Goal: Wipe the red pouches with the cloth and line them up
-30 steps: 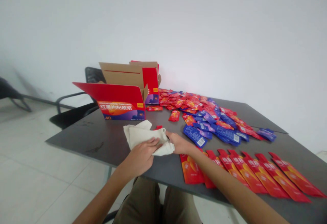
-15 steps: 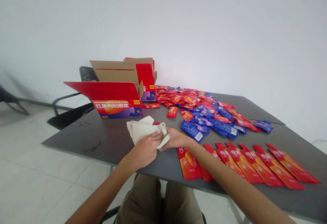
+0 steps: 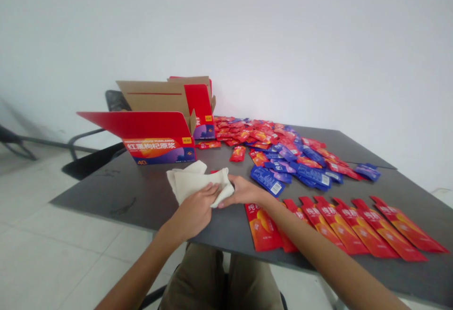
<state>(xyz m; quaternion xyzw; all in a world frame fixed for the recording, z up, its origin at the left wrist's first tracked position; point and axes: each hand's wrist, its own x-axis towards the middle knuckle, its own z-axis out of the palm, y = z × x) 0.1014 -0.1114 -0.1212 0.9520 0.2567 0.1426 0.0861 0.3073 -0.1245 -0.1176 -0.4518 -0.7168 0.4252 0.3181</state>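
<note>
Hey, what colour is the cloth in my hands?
The cloth is off-white; it shows best in the head view.

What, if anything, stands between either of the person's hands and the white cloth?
Nothing visible does: the left hand touches the near side of the white cloth and the right hand holds its right end. Something red peeks out at the cloth's far edge; I cannot tell what.

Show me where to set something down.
Bare: the table between the front box and near edge, left of the cream cloth; also far right, beyond the pouch pile. Crowded: that pile and the red pouch row.
</note>
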